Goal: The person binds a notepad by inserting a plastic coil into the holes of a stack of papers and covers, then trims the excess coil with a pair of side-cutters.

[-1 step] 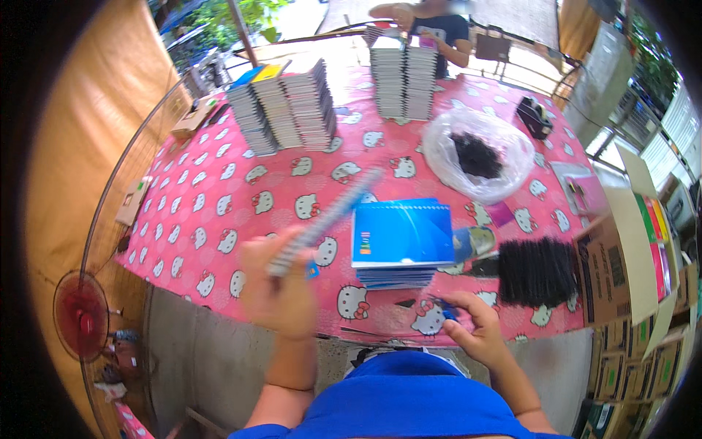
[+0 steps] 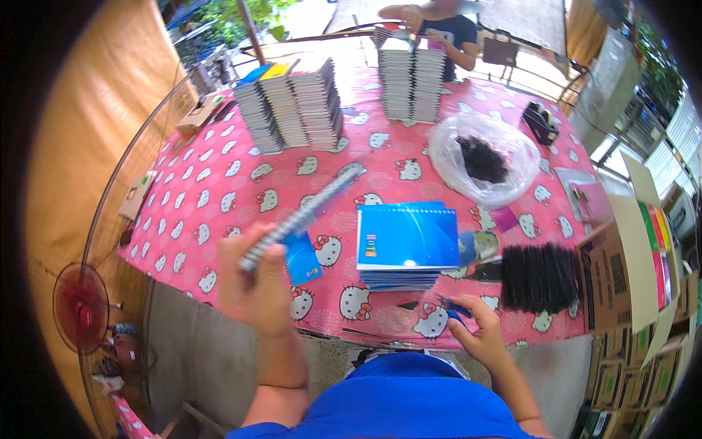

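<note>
My left hand (image 2: 256,282) is closed round a spiral-bound notebook (image 2: 303,214), raised edge-on and tilted above the table. Below and just right of that hand, a blue notebook (image 2: 302,260) lies flat on the tablecloth. A stack of blue spiral notebooks (image 2: 406,238) stands in front of me, between my hands. Near the table's front edge, my right hand (image 2: 479,328) grips a small tool with blue handles, apparently pliers (image 2: 458,310), whose dark tip points toward the stack; my fingers partly cover it.
Tall notebook stacks (image 2: 296,106) (image 2: 411,80) stand at the back, a person (image 2: 459,40) behind them. To the right are a plastic bag (image 2: 447,157) of black scraps, a tape dispenser (image 2: 541,123), a bundle of black coils (image 2: 540,278) and an open carton (image 2: 605,274). A fan (image 2: 82,307) stands left.
My left hand has moved left with the notebook, uncovering more of the blue notebook lying on the table. My right hand keeps the tool in nearly the same place. The view has shifted slightly.
</note>
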Motion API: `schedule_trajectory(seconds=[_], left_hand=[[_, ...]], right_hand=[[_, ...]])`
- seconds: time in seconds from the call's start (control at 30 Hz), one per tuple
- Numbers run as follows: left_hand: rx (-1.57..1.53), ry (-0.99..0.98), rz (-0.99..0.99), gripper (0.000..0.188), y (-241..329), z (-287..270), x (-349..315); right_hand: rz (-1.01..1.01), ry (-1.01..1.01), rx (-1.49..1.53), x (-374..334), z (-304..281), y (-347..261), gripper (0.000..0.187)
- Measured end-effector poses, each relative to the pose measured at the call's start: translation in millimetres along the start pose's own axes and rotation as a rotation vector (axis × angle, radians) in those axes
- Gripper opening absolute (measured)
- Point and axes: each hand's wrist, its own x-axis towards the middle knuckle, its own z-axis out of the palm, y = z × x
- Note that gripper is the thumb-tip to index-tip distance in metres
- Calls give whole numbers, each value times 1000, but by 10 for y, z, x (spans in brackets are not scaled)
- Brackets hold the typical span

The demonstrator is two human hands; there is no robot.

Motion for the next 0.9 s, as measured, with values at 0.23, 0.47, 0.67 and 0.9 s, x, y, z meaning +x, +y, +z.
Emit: schedule_trajectory(seconds=[0.23,0.47,0.67,0.9], left_hand=[[717,-746,156,13,-833,-305,529],[-271,-388,-334,15,-292,86,374],[-1763,-553,192,20,982,625,106],[-2118,-463,451,23,1060,1050,-144]], right_hand=[[-143,8,-563,-241,343,1018,45],[-151,42,-517,-288,302,1164,48],[-165,41,-492,-268,318,1117,49],[-166,67,-472,-225,339,956,49]])
